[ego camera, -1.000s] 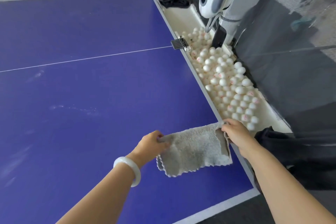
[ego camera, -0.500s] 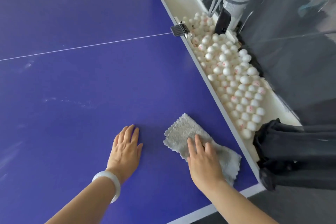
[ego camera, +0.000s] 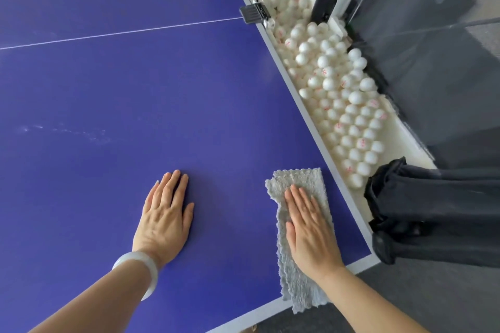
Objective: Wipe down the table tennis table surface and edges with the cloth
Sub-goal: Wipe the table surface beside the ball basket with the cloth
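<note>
The blue table tennis table (ego camera: 108, 89) fills the left of the view, with a white border line along its right and near edges. A grey fluffy cloth (ego camera: 297, 178) lies folded lengthwise near the table's near right corner, and its near end hangs over the near edge. My right hand (ego camera: 311, 232) lies flat on the cloth, palm down, fingers straight, pressing it onto the surface. My left hand (ego camera: 165, 216) rests flat on the bare blue surface to the left of the cloth, with a pale bangle on its wrist.
A white tray (ego camera: 405, 140) full of several white balls (ego camera: 338, 89) runs along the table's right edge. A black net clamp (ego camera: 253, 14) grips that edge at the white centre line. Black fabric (ego camera: 433, 211) bunches at the corner. Faint dusty streaks (ego camera: 67, 130) mark the surface at left.
One second ago both hands held the cloth up by its corners. It now lies on the table under my right palm, drawn toward the near edge, and my left hand rests flat on the table.
</note>
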Tool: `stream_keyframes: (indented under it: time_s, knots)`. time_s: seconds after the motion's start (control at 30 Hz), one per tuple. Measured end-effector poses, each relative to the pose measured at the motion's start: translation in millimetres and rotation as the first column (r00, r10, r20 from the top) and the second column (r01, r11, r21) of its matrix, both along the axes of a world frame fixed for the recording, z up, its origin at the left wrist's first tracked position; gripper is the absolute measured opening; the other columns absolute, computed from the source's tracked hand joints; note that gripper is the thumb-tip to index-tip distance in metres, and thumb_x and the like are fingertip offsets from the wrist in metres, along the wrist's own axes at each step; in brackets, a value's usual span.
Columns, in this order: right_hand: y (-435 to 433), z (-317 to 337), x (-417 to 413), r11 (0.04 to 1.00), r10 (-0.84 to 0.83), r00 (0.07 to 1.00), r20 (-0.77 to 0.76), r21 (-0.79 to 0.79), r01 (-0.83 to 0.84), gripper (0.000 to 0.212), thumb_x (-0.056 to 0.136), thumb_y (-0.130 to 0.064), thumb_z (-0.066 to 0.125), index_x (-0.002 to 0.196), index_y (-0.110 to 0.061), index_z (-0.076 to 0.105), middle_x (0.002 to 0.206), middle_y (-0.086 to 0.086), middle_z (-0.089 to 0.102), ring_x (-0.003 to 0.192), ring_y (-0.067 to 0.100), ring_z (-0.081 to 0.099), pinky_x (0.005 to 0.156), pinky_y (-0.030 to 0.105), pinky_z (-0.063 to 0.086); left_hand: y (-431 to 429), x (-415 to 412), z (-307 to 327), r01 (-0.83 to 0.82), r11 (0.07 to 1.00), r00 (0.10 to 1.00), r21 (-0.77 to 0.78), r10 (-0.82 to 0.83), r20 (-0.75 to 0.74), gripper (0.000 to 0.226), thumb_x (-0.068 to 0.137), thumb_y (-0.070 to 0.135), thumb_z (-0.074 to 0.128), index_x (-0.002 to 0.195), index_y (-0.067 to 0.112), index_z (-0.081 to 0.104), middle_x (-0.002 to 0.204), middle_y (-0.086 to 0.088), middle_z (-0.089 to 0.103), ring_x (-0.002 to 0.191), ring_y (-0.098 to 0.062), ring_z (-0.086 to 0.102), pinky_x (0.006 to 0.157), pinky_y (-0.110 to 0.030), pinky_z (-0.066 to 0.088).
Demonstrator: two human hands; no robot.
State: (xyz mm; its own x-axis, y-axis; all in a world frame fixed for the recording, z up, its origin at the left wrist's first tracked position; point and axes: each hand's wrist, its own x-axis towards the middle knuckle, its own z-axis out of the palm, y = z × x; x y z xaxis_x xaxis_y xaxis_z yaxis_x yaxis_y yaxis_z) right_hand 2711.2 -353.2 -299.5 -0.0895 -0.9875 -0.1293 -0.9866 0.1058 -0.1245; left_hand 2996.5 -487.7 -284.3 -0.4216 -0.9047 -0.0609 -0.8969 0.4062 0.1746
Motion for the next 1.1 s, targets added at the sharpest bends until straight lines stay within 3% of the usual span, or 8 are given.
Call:
stream_keyframes:
  time_s: [0.17,0.27,0.4,0.53,0.6,0.73,0.87,1.1]
  knots:
    - [-11.0,6.5,-28.5,0.925,-0.365,0.924,-0.115,0.069,0.374,0.064,0.099,-0.039,0.003,0.157,-0.012,-0.003,0.165,0.007,-0.009,0.153,0.02,-0.009,0.125,0.043,0.002,-1.1,-0.5,-0.1,-0.009,1.0,1.0,0.01,0.009,0.009,0.065,0.097,0.039,0.024,0.148,0.003,0.038,0.155,-0.014,0.036,0.146,-0.031,0.029,0.122,-0.039,0.011]
    - [-4.9,11.1,7.6,0.801,-0.577,0.807,-0.124,0.103,0.589,0.07,0.097,-0.045,0.004,0.157,-0.009,0.007,0.164,0.013,0.004,0.153,0.028,0.005,0.123,0.052,0.008,1.8,-0.8,2.3,-0.016,1.0,1.0,0.021,0.016,0.006,0.064,0.097,0.038,0.025,0.147,0.002,0.04,0.154,-0.015,0.037,0.144,-0.032,0.031,0.122,-0.036,0.008]
    - [27.4,12.3,12.3,0.767,-0.61,0.782,-0.129,0.153,0.623,0.076,0.099,-0.052,0.001,0.153,-0.004,0.024,0.16,0.023,0.02,0.147,0.042,0.022,0.116,0.063,0.02,1.0,-1.0,4.0,-0.014,1.0,1.0,0.021,0.014,0.008,0.064,0.096,0.038,0.027,0.145,0.001,0.043,0.151,-0.017,0.041,0.143,-0.032,0.034,0.122,-0.034,0.006]
    - [12.8,11.6,9.3,0.567,-0.776,0.608,-0.165,0.237,0.789,0.07,0.099,-0.049,0.007,0.155,-0.013,-0.014,0.163,0.019,-0.015,0.151,0.038,-0.008,0.116,0.066,0.01,0.0,-0.8,2.2,-0.008,1.0,1.0,0.019,0.008,0.003,0.063,0.096,0.037,0.028,0.145,0.0,0.043,0.151,-0.017,0.041,0.142,-0.033,0.035,0.122,-0.036,0.008]
    - [-3.2,15.5,15.5,0.508,-0.831,0.542,-0.125,0.228,0.831,0.07,0.098,-0.049,0.005,0.155,-0.016,-0.019,0.162,0.016,-0.022,0.15,0.037,-0.017,0.114,0.07,0.007,0.3,-0.8,2.8,-0.01,1.0,1.0,0.009,0.01,-0.004,0.063,0.096,0.037,0.027,0.145,0.0,0.043,0.151,-0.017,0.041,0.142,-0.033,0.034,0.122,-0.036,0.008]
    - [7.4,12.8,18.0,0.516,-0.818,0.553,-0.155,0.225,0.826,0.072,0.09,-0.051,-0.011,0.151,-0.016,-0.026,0.16,0.017,-0.025,0.149,0.038,-0.018,0.115,0.069,0.007,2.4,-2.7,4.8,-0.026,0.999,1.0,0.028,0.026,-0.002,0.064,0.095,0.038,0.027,0.145,0.0,0.043,0.151,-0.017,0.041,0.143,-0.032,0.033,0.122,-0.036,0.007]
    - [20.7,12.0,23.2,0.471,-0.838,0.513,-0.185,0.231,0.852,0.08,0.083,-0.051,-0.018,0.155,-0.016,-0.017,0.162,0.02,-0.017,0.15,0.04,-0.013,0.116,0.066,0.007,2.3,-4.2,7.7,-0.036,0.999,0.999,0.031,0.036,-0.006,0.065,0.095,0.038,0.027,0.145,0.0,0.044,0.151,-0.018,0.041,0.143,-0.032,0.034,0.122,-0.035,0.006]
    - [-5.7,14.5,12.7,0.359,-0.896,0.411,-0.169,0.27,0.894,0.069,0.096,-0.047,0.003,0.154,-0.016,-0.018,0.162,0.02,-0.018,0.149,0.041,-0.015,0.114,0.07,0.002,2.3,-4.7,4.1,-0.027,0.999,1.0,0.029,0.027,-0.011,0.065,0.095,0.038,0.027,0.145,0.0,0.043,0.151,-0.018,0.041,0.143,-0.031,0.031,0.122,-0.035,0.006]
